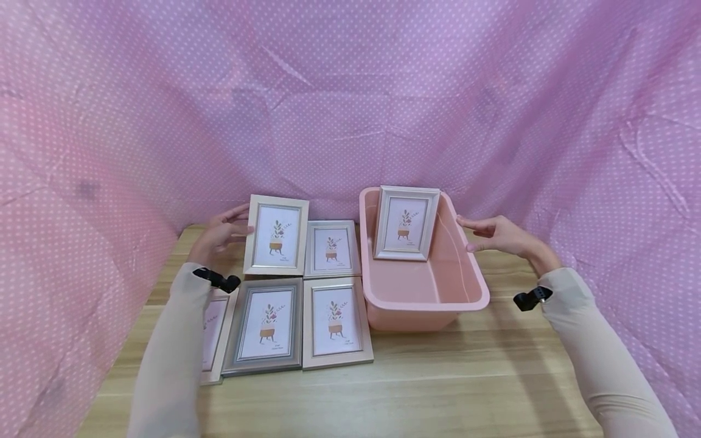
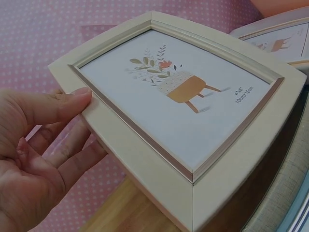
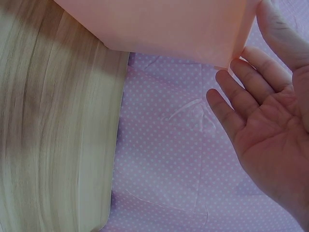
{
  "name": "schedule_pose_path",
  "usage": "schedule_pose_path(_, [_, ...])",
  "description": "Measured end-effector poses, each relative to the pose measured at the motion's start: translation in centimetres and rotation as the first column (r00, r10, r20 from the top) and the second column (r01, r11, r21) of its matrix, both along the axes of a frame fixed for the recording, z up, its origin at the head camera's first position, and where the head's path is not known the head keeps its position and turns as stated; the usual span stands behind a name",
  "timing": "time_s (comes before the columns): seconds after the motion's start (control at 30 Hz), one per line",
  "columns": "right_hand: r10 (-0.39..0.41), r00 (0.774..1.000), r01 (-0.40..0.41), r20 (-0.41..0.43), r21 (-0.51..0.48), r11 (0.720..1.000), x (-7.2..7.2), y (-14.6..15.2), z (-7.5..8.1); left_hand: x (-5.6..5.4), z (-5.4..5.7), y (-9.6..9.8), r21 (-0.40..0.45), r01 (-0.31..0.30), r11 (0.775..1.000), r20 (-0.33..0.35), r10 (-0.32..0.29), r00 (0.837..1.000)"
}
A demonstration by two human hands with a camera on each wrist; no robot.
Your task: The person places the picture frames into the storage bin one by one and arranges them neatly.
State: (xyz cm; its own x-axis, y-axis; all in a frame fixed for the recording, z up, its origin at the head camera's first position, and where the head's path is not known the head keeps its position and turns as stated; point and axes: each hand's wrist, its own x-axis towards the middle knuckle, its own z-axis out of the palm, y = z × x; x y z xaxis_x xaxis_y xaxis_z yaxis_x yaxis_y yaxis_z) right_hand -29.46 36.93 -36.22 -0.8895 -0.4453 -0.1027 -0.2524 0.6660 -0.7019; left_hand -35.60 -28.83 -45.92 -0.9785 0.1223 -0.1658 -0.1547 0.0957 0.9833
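The left hand [image 1: 219,236] is grasping the cream frame [image 1: 276,235] by its edge, lifted over the other frames on the tabletop [image 1: 438,377]. The right hand [image 1: 501,234] hovers released beside the pink basin [image 1: 424,292]. Carry the frame level and hold it firmly.

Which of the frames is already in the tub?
The silver-framed one, standing upright against the back wall of the pink tub. All other frames are left of the tub, outside it.

Beside the salmon-pink tub [image 1: 421,301], cream, silver and grey-framed pictures [image 1: 265,325] show an orange pot of green leaves with a red, perhaps pink, bloom, all on a pale wood-grain surface [image 1: 438,389] before a pink white-dotted cloth [image 1: 350,91].
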Motion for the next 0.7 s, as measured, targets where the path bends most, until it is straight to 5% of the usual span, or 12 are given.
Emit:
schedule_pose_path(0.27, [-0.002,1.000,0.002,0.002,-0.009,1.000,-0.1,0.0,-0.1,0.3,0.8,0.4,0.084,-0.020,0.996,-0.036,0.023,0.999])
schedule_pose_path(0.7, [-0.009,1.000,0.009,0.013,-0.012,1.000,0.1,-0.2,0.1,1.3,4.0,1.4,0.227,-0.096,0.969,-0.094,0.120,0.988])
